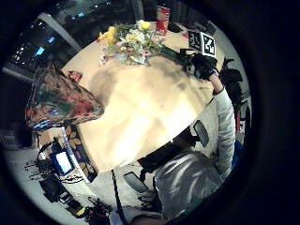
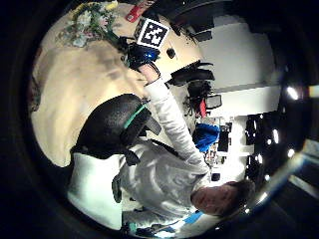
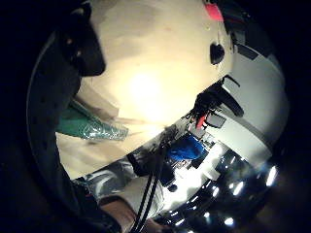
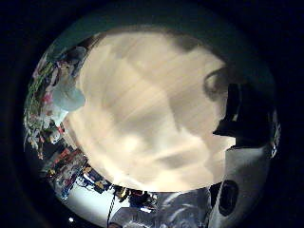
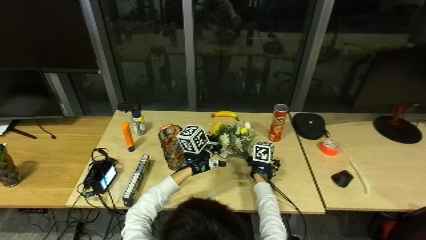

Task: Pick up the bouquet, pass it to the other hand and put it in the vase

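Two gloved hands show in the outside view, out over the pale wooden worktop. Our left hand hangs beside the patterned vase, which stands upright; whether its fingers are straight or curled, we cannot tell. Our right hand is at the near end of the bouquet, which lies on the worktop between vase and red can — yellow and white blooms pointing away from us. A banana lies behind it, an orange tool and a spray bottle well to the left.

From the left little finger side we see the bouquet flat on the worktop, the right hand curled round its green stem end, and the vase close by.

From the left thumb side we see the same grip: right hand on the stems, flowers beyond.

From the right little finger side, the green wrap of the stems runs from under the palm.

From the right thumb side, the blooms lie at the worktop's edge.
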`<state>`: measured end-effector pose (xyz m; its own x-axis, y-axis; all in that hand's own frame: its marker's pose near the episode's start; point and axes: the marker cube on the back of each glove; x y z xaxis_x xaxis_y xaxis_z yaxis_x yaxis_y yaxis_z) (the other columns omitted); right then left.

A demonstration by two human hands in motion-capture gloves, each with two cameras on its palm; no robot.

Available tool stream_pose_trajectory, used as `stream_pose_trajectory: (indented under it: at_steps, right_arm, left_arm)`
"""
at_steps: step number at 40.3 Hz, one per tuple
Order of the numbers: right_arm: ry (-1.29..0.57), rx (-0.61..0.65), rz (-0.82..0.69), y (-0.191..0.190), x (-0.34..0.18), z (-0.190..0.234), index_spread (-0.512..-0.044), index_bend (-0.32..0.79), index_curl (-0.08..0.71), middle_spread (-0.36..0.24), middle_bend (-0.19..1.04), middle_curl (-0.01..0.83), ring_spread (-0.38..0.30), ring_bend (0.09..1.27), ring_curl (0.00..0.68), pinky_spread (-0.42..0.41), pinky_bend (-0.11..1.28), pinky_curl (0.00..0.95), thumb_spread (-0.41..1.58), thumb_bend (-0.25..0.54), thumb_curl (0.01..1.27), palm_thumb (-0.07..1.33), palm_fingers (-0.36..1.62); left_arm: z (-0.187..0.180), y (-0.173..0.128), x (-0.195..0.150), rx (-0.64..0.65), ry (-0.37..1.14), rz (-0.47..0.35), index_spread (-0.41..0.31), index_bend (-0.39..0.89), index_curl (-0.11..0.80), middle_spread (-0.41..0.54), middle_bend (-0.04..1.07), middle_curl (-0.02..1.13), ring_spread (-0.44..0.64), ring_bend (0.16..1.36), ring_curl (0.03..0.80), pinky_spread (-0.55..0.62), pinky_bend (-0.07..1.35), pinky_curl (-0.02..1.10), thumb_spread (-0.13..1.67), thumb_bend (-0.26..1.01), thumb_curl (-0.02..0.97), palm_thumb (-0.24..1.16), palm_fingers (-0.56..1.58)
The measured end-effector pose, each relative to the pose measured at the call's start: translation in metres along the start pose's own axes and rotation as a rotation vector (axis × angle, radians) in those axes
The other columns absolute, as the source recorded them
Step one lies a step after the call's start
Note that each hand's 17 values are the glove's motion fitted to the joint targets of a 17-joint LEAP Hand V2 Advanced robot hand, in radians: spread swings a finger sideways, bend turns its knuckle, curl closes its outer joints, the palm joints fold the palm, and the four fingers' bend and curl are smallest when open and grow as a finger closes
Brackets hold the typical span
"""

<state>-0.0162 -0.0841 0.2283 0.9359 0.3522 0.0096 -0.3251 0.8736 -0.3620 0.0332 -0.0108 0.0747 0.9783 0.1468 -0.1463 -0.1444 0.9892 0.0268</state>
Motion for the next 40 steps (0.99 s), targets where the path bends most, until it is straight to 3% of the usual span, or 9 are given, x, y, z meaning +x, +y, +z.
stream_pose_trajectory:
  at_steps: [4,9,11,12,14,19,27,32,40]
  right_arm:
    - [-0.121,-0.014,-0.044,-0.006,0.007,0.002,-0.222,0.11,0.264,-0.157,0.37,0.479,-0.215,0.63,0.386,-0.194,0.61,0.322,1.19,0.114,0.43,1.00,1.12]
    - [-0.435,0.078,-0.004,-0.028,0.025,0.011,-0.232,0.08,0.248,-0.166,0.41,0.516,-0.214,0.77,0.442,-0.230,0.75,0.384,1.02,0.093,0.49,1.05,1.28]
    - [-0.500,0.172,-0.010,-0.032,0.028,0.014,-0.231,0.11,0.252,-0.173,0.43,0.533,-0.212,0.81,0.461,-0.230,0.79,0.406,0.99,0.076,0.51,1.04,1.30]
    - [-0.536,0.218,-0.013,-0.033,0.028,0.015,-0.233,0.17,0.273,-0.178,0.53,0.566,-0.209,0.86,0.479,-0.228,0.76,0.403,1.07,0.092,0.48,1.05,1.46]
    - [-0.616,0.280,-0.014,-0.037,0.030,0.016,-0.237,0.21,0.297,-0.182,0.59,0.587,-0.206,0.90,0.494,-0.234,0.75,0.417,1.08,0.068,0.46,1.03,1.48]
    - [-0.816,0.240,-0.004,-0.024,0.029,0.012,-0.236,0.36,0.369,-0.177,0.71,0.633,-0.202,0.92,0.520,-0.236,0.72,0.433,1.09,-0.021,0.42,0.92,1.50]
    - [-1.068,0.492,-0.152,0.010,0.017,-0.051,-0.229,0.48,0.455,-0.173,0.82,0.681,-0.195,0.98,0.551,-0.232,0.75,0.464,1.14,0.006,0.41,0.96,1.45]
    - [-1.170,0.785,-0.365,0.014,0.003,-0.102,-0.224,0.50,0.490,-0.170,0.86,0.700,-0.191,1.01,0.564,-0.227,0.78,0.486,1.15,0.000,0.43,0.98,1.41]
    - [-1.353,0.741,-0.508,0.060,-0.029,-0.152,-0.220,0.52,0.531,-0.162,0.90,0.717,-0.183,1.05,0.579,-0.223,0.81,0.512,1.15,-0.007,0.44,1.01,1.38]
  left_arm:
    - [0.005,-0.004,-0.003,-0.029,0.004,-0.017,0.076,0.08,0.097,0.434,0.20,0.28,0.54,0.57,0.229,0.50,0.36,0.32,1.01,-0.03,0.304,0.32,-0.12]
    - [0.010,-0.012,-0.006,-0.111,-0.020,-0.053,0.071,0.08,0.093,0.429,0.21,0.29,0.54,0.57,0.229,0.50,0.36,0.32,1.01,-0.03,0.304,0.32,-0.12]
    - [0.010,-0.013,-0.007,-0.120,-0.040,-0.059,0.071,0.08,0.092,0.428,0.21,0.29,0.54,0.57,0.229,0.50,0.36,0.32,1.01,-0.03,0.304,0.32,-0.12]
    - [0.010,-0.014,-0.008,-0.119,-0.048,-0.060,0.074,0.08,0.093,0.428,0.21,0.30,0.54,0.56,0.229,0.50,0.35,0.32,1.01,-0.03,0.304,0.32,-0.11]
    - [0.010,-0.016,-0.009,-0.112,-0.054,-0.059,0.074,0.08,0.094,0.427,0.21,0.30,0.54,0.56,0.229,0.50,0.35,0.32,1.01,-0.03,0.304,0.32,-0.11]
    - [0.006,-0.021,-0.010,-0.101,-0.021,-0.075,0.075,0.09,0.097,0.422,0.21,0.30,0.54,0.55,0.227,0.50,0.35,0.32,1.01,-0.03,0.304,0.32,-0.10]
    - [-0.006,-0.043,-0.018,-0.011,0.131,-0.091,0.090,0.11,0.111,0.412,0.20,0.31,0.53,0.55,0.226,0.50,0.34,0.32,1.01,-0.02,0.303,0.32,-0.08]
    - [-0.024,-0.057,-0.010,0.089,0.292,-0.035,0.111,0.11,0.122,0.398,0.22,0.32,0.52,0.55,0.232,0.49,0.34,0.32,1.02,-0.01,0.308,0.35,-0.03]
    - [-0.070,-0.077,0.022,0.208,0.529,-0.014,0.130,0.11,0.131,0.355,0.28,0.34,0.48,0.58,0.245,0.46,0.34,0.33,1.04,-0.01,0.318,0.42,0.02]
